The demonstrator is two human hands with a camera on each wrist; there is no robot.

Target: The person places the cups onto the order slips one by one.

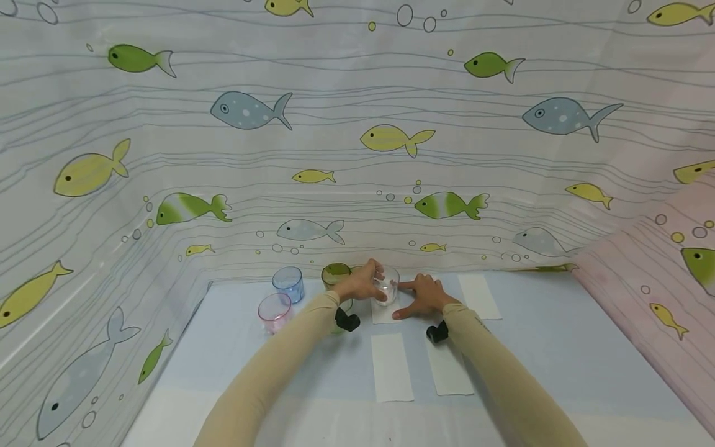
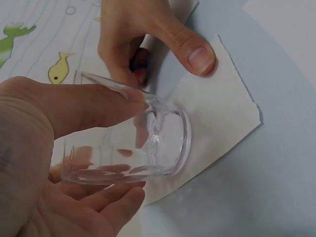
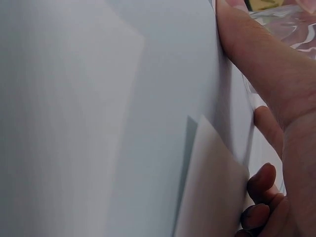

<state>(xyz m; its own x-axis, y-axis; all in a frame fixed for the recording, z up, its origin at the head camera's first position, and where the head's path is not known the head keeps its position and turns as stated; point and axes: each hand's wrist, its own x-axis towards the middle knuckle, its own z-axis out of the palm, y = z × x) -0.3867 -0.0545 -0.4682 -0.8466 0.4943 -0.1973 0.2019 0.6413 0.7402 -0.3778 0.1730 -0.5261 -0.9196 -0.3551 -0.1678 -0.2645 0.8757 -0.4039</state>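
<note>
My left hand (image 1: 357,284) holds a clear cup (image 1: 386,293) near the back of the table, thumb on one side and fingers on the other, as the left wrist view shows. The cup's thick base (image 2: 170,140) is over a white paper piece (image 2: 217,106); whether it touches the paper cannot be told. Just right of the cup, my right hand (image 1: 427,295) has its thumb (image 2: 200,60) on that same paper and its index finger stretched toward the cup. Nothing is gripped in the right hand.
Left of the hands stand a blue cup (image 1: 287,287), a pink cup (image 1: 275,315) and an olive-green cup (image 1: 337,273). My left forearm partly hides another greenish cup. More white paper pieces lie in front (image 1: 392,367) and to the right (image 1: 479,297). A fish-print curtain (image 1: 357,198) borders the table.
</note>
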